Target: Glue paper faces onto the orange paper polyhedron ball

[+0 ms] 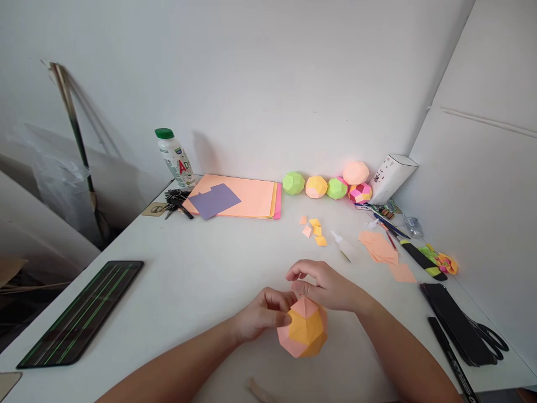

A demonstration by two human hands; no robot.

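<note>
A faceted paper ball [306, 330] in pink and yellow-orange is held above the table's near part. My left hand [264, 314] grips its left side, thumb in front and the other fingers behind. My right hand [321, 284] is over the top of the ball, fingers curved and apart, with nothing visible between them. Beyond the hands lie small pink and orange paper pieces [318, 230] and a white glue bottle [343, 243] on its side.
Paper balls [293, 183] line the wall. Stacked coloured sheets [251, 196] and a bottle [176, 159] stand back left. A dark green-lined mat [84, 313] lies left. At right are pink squares [378, 246], a cutter [423, 259], a black case [457, 322] and scissors [489, 337].
</note>
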